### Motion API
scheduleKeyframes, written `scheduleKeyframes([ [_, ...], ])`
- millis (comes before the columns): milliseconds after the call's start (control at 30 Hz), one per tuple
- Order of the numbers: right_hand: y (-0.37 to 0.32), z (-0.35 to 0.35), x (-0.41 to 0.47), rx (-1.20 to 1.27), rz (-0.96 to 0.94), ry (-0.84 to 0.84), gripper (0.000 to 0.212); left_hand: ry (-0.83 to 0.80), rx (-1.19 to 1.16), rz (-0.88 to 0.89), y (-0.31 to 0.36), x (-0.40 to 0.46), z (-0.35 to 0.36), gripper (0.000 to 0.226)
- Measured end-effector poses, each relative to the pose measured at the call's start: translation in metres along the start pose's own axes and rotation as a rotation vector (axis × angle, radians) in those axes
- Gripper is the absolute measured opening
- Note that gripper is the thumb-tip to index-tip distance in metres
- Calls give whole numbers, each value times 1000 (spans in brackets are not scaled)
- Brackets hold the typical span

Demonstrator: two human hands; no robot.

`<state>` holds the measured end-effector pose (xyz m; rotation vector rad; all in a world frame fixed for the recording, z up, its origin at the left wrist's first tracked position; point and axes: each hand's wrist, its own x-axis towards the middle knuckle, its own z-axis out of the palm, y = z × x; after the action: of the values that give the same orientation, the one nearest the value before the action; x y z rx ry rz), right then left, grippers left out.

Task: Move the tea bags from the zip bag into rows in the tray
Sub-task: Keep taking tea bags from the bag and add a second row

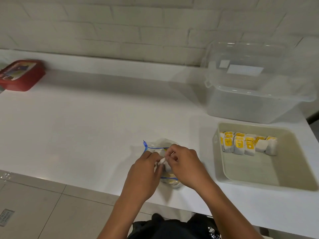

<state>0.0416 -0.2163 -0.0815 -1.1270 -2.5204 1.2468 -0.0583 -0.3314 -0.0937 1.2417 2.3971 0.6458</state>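
A clear zip bag (pixel 159 144) with a blue seal lies on the white counter near its front edge, with tea bags inside. My left hand (pixel 146 169) and my right hand (pixel 184 164) meet over the bag's mouth. Between their fingertips both pinch a white tea bag (pixel 162 161). The beige tray (pixel 293 171) stands to the right. Along its far side stands a row of several tea bags (pixel 248 144) with yellow tags, upright and side by side.
A clear plastic tub (pixel 255 100) with its lid leaning behind it stands behind the tray. A red lidded box (pixel 22 75) sits at the far left by the white brick wall. The counter's front edge runs just below my hands, with floor tiles beneath.
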Motion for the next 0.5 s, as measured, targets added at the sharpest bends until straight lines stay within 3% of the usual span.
scheduleKeyframes([
  [167, 6, 11, 3, -208, -21, -60, 31, -22, 7, -78, -4, -1, 0, 7],
  [333, 13, 33, 5, -496, 46, -185, 25, 13, -38, -104, -1, 1, -1, 20],
  [500, 16, 44, 10, -495, 82, -115, 34, 12, -112, -105, 0, 1, -4, 31],
])
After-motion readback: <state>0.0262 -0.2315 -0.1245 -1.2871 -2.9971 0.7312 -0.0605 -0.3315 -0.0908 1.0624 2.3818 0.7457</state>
